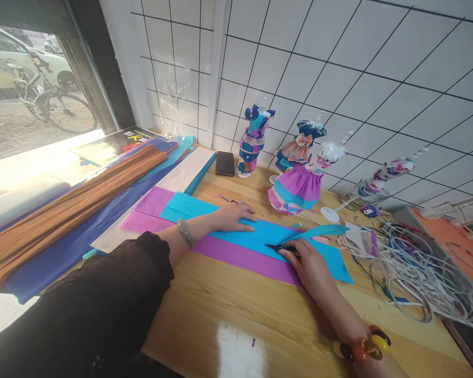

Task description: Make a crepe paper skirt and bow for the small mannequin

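A long bright blue sheet of thin, cloth-like material (228,239) lies on the table over a purple sheet (244,258). My left hand (233,216) rests flat on the blue sheet with its fingers spread. Black scissors (284,249) are gripped in my right hand (305,262), their blades pointing left at a cut in the blue sheet. A narrow teal-blue strip (329,230) curls up beyond that hand. Part of the scissors' handles is hidden by my fingers.
Dressed miniature mannequins (297,186) stand along the wall, near a dark phone (225,163). Rolled brown material (82,197) and several coloured sheets lie at left. Tangled white cords (413,273) spread at right beside an orange-topped box (449,241).
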Demonstrator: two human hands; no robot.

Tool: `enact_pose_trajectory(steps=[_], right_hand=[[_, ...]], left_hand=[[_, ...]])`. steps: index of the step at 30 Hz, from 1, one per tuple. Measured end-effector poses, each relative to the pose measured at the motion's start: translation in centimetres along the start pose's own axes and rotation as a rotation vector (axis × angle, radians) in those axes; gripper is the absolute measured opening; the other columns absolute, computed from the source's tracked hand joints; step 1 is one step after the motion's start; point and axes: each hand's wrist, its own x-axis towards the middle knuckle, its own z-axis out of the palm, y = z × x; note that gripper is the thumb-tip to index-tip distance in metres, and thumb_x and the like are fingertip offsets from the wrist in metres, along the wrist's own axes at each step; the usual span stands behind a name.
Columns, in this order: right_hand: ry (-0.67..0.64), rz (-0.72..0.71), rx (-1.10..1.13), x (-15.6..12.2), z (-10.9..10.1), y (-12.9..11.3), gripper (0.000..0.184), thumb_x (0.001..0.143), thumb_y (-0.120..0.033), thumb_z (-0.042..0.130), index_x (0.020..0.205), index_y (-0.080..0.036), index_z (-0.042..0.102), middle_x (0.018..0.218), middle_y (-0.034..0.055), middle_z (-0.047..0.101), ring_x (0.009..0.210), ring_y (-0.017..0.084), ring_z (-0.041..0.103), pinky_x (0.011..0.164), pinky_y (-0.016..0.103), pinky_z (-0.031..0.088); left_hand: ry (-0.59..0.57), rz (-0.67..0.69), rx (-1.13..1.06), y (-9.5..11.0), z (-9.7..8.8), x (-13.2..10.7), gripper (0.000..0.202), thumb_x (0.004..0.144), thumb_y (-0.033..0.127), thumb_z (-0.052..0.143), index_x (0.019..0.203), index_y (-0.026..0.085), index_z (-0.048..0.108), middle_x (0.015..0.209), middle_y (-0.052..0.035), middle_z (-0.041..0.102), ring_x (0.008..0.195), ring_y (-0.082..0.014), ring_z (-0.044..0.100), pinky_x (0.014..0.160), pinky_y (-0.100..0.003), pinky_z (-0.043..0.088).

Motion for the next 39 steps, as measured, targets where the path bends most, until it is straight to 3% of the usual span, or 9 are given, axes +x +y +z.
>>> enact_pose_trajectory(steps=[12, 22, 39], right_hand=[[-0.004, 0.024, 0.005, -0.2, 0.0, -0.2, 0.034, 0.085, -0.047, 0.048, 0.092, -0.016, 0.060, 0.088, 0.0103, 0.063, 0.082, 0.024, 0.059, 0.070, 0.035, 0.047], [0.027, -0.012, -0.009, 0.9, 0.3, -1.7, 0.036, 0.086, -0.049, 0.046, 0.089, -0.016, 0.061, 0.086, 0.0093, 0.064, 0.079, 0.023, 0.060, 0.069, 0.035, 0.047], [0.006, 0.014, 0.033, 0.4, 0.2, -1.7, 0.038, 0.085, -0.051, 0.045, 0.089, -0.016, 0.061, 0.087, 0.0098, 0.063, 0.080, 0.023, 0.059, 0.070, 0.035, 0.046]], left_hand=[[-0.005, -0.009, -0.005, 0.0, -0.1, 0.0, 0.043, 0.079, 0.052, 0.052, 0.110, 0.024, 0.064, 0.123, -0.0076, 0.055, 0.115, -0.0224, 0.046, 0.097, -0.033, 0.034], [0.014, -0.006, -0.011, -0.2, 0.2, 0.0, 0.043, 0.078, 0.051, 0.054, 0.109, 0.024, 0.064, 0.122, -0.0075, 0.056, 0.114, -0.0221, 0.047, 0.097, -0.034, 0.034], [0.006, -0.013, -0.041, -0.2, 0.2, 0.0, 0.042, 0.079, 0.051, 0.053, 0.110, 0.024, 0.064, 0.123, -0.0073, 0.055, 0.116, -0.0220, 0.045, 0.098, -0.035, 0.032]])
